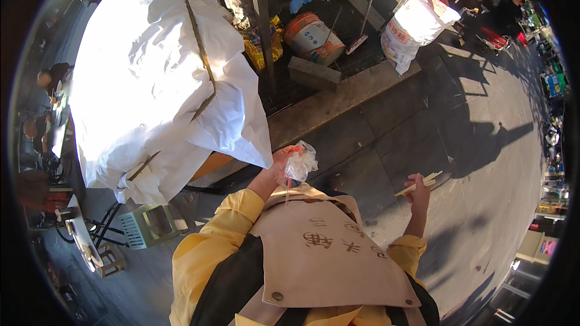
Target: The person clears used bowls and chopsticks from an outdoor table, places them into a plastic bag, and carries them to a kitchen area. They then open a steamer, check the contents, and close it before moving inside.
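Observation:
My left hand (pixel 280 161) is closed on a crumpled clear plastic bag (pixel 301 162) with red parts, and a thin reddish straw-like piece hangs below it. Beside that hand is the lower corner of a large white sheet cover (pixel 158 68), tied round with a dark cord. Out to the right, my right hand (pixel 417 189) grips several pale wooden chopsticks (pixel 426 182) above the paving. The two hands are well apart, on either side of the tan apron (pixel 335 262) on my body.
Ahead, a stone kerb (pixel 335 104) edges a planter with a tree trunk, a paint bucket (pixel 312 36), a concrete block (pixel 314 72) and blue bags. A filled white sack (pixel 412 27) leans at its corner. At left stand a green plastic stool (pixel 147 227) and a table (pixel 84 240); people sit farther off.

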Demonstrator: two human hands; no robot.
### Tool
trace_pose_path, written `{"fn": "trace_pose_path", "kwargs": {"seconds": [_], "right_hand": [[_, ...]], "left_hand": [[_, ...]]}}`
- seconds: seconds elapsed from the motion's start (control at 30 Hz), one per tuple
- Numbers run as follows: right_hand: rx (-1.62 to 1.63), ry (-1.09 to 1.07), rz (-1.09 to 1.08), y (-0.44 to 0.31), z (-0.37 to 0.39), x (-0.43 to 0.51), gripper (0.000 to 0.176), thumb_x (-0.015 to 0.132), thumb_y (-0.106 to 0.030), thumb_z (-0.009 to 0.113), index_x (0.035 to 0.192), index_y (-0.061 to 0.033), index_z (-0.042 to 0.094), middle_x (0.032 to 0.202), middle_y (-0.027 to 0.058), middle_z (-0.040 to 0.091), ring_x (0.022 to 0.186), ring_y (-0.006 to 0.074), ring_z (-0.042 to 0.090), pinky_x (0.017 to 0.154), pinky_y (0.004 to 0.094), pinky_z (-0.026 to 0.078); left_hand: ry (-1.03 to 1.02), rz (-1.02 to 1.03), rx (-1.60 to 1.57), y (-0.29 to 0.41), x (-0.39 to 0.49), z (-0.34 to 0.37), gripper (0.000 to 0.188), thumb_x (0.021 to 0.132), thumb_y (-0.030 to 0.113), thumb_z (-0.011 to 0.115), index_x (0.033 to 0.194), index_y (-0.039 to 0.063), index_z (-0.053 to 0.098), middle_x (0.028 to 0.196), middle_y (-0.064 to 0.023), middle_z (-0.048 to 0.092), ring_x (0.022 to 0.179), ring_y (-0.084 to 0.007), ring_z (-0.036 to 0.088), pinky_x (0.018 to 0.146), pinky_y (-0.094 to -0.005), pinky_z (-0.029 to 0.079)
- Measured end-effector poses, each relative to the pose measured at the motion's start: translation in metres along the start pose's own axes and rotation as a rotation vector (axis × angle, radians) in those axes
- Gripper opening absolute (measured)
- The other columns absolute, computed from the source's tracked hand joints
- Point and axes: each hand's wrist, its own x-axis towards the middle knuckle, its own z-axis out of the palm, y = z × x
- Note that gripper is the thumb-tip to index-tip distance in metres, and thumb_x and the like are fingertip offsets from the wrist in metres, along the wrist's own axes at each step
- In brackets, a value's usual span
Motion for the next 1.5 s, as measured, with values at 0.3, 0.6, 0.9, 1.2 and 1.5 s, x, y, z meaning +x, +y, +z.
{"fn": "trace_pose_path", "kwargs": {"seconds": [0.3, 0.6, 0.9, 1.2, 1.5], "right_hand": [[0.122, -0.249, -0.157, -0.101, 0.029, 0.175, 0.028, 0.102, -0.034, 0.054, 0.090, -0.0085, 0.056, 0.080, 0.0080, 0.064, 0.050, 0.0133, 0.060, 0.037, 0.0218, 0.034], [0.184, -0.413, -0.118, -0.157, 0.084, 0.261, 0.025, 0.101, -0.030, 0.060, 0.094, -0.0056, 0.057, 0.073, 0.0082, 0.064, 0.047, 0.0153, 0.063, 0.034, 0.0217, 0.043], [0.199, -0.311, -0.259, -0.267, 0.080, 0.388, 0.023, 0.099, -0.026, 0.062, 0.100, -0.0030, 0.057, 0.085, 0.0104, 0.065, 0.060, 0.0188, 0.068, 0.044, 0.0268, 0.052], [0.421, -0.118, -0.922, -0.526, -0.056, 0.606, 0.018, 0.101, -0.020, 0.060, 0.098, -0.0017, 0.059, 0.085, 0.0101, 0.065, 0.071, 0.0184, 0.068, 0.052, 0.0268, 0.052], [-0.760, 0.153, -0.611, -0.549, 0.000, 0.829, 0.038, 0.086, -0.008, 0.064, 0.123, -0.0157, 0.057, 0.120, 0.0176, 0.057, 0.107, 0.0283, 0.064, 0.083, 0.0422, 0.056]], "left_hand": [[0.162, 0.138, -0.027, 0.020, 0.066, 0.119, 0.011, 0.096, 0.015, 0.065, 0.102, 0.005, 0.062, 0.091, -0.0069, 0.067, 0.078, -0.0195, 0.068, 0.071, -0.0343, 0.059], [-0.033, 0.271, -0.209, 0.074, 0.159, 0.109, 0.026, 0.098, 0.015, 0.055, 0.112, -0.005, 0.062, 0.105, -0.0223, 0.068, 0.092, -0.0369, 0.069, 0.081, -0.0452, 0.059], [0.325, 0.413, -0.367, 0.052, 0.211, 0.089, 0.027, 0.099, 0.023, 0.056, 0.116, 0.003, 0.064, 0.106, -0.0155, 0.069, 0.088, -0.0345, 0.069, 0.073, -0.0457, 0.061], [0.205, 0.362, -0.433, 0.064, 0.345, 0.158, 0.038, 0.103, 0.035, 0.046, 0.122, 0.005, 0.059, 0.119, -0.0147, 0.064, 0.096, -0.0327, 0.067, 0.089, -0.0445, 0.054], [0.246, 0.233, -0.299, 0.058, 0.518, 0.357, 0.030, 0.096, 0.027, 0.057, 0.105, 0.000, 0.066, 0.098, -0.0207, 0.071, 0.085, -0.0358, 0.070, 0.068, -0.0418, 0.061]]}}
